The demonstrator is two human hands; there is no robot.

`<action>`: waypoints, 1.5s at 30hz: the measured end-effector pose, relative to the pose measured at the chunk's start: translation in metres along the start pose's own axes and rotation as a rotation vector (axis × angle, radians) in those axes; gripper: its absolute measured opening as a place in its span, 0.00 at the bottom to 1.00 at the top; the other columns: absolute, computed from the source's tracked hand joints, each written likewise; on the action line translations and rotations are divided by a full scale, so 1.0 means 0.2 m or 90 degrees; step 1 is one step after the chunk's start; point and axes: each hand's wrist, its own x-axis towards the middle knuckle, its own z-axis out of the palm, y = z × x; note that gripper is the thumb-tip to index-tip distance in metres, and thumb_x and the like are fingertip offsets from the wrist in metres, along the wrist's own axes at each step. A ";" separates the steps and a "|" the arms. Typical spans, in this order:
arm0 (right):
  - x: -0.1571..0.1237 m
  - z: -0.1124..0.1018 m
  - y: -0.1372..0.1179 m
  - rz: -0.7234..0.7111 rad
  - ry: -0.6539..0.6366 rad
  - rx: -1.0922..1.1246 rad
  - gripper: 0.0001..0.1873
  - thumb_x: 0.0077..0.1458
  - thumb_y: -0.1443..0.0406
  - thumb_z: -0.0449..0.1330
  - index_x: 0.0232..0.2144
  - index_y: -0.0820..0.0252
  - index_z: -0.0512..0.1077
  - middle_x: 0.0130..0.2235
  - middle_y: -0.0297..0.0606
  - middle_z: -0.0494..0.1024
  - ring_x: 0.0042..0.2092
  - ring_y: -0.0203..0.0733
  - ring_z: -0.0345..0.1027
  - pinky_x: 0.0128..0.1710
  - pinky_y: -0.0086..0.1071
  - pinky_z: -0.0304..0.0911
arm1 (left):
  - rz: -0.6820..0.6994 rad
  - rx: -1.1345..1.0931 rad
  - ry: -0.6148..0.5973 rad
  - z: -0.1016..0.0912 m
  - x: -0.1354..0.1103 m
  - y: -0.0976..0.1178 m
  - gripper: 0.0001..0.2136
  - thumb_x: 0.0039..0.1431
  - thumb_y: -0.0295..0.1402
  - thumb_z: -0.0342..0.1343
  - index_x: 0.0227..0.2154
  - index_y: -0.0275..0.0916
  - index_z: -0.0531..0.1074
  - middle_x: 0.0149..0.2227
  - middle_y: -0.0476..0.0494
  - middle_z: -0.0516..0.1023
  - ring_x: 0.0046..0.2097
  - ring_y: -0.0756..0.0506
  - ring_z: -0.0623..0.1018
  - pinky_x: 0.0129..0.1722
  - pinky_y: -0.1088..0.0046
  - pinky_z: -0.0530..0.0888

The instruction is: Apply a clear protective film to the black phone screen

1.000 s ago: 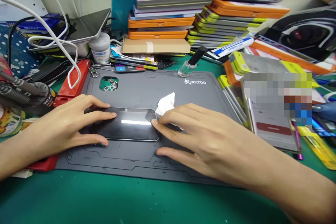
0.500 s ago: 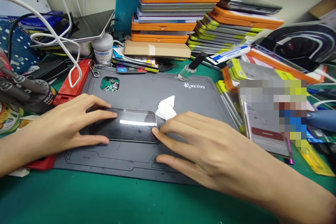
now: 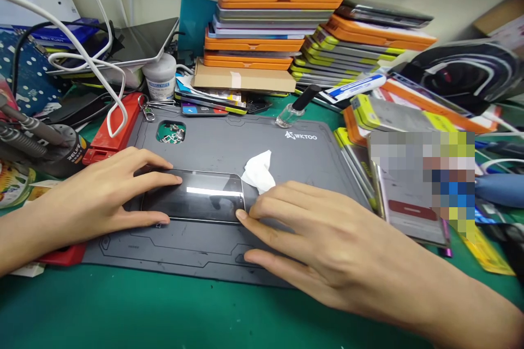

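Observation:
A smartphone (image 3: 204, 204) with a dark screen lies flat on the grey work mat (image 3: 204, 142), a bright strip of light reflected in the glass. My left hand (image 3: 110, 191) grips its left half, the thumb at the near edge and two fingertips over the far side. The phone's left end is partly hidden by that hand. With its index fingertip, my right hand (image 3: 311, 240) touches the near right corner of the phone. Its thumb is stretched out apart from the index finger, and nothing is held in it. Just beyond that hand sits a crumpled white tissue (image 3: 260, 170).
A small glass bottle with a black cap (image 3: 292, 112) stands tilted-looking at the mat's back edge. Small metal parts (image 3: 174, 132) lie in the mat's recess. Stacked orange boxes (image 3: 254, 45) rise behind, a red tool (image 3: 118, 125) lies left, and phones and packages (image 3: 413, 212) crowd the right.
My right index fingertip has slid nearer along the phone's right end, down to the near corner. My left hand and the phone stay in place.

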 end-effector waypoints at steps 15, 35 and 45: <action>0.03 0.00 0.08 0.014 0.052 0.040 0.16 0.69 0.56 0.61 0.50 0.59 0.81 0.56 0.52 0.78 0.57 0.53 0.75 0.55 0.48 0.73 | -0.023 -0.039 -0.009 0.00 0.01 0.00 0.24 0.68 0.54 0.57 0.63 0.55 0.73 0.60 0.43 0.74 0.57 0.36 0.77 0.61 0.59 0.73; 0.04 -0.02 0.05 -0.006 0.036 0.057 0.19 0.65 0.57 0.66 0.55 0.58 0.80 0.60 0.51 0.79 0.65 0.56 0.69 0.62 0.53 0.72 | -0.006 -0.039 -0.002 0.00 0.01 0.00 0.24 0.68 0.54 0.57 0.63 0.53 0.72 0.60 0.42 0.75 0.57 0.37 0.77 0.60 0.60 0.74; 0.04 0.04 0.05 -0.028 0.028 0.068 0.25 0.64 0.55 0.67 0.59 0.58 0.76 0.68 0.52 0.71 0.72 0.57 0.58 0.68 0.58 0.62 | -0.036 -0.077 -0.001 0.01 0.00 0.00 0.34 0.64 0.56 0.60 0.68 0.49 0.64 0.59 0.38 0.75 0.59 0.35 0.76 0.58 0.58 0.75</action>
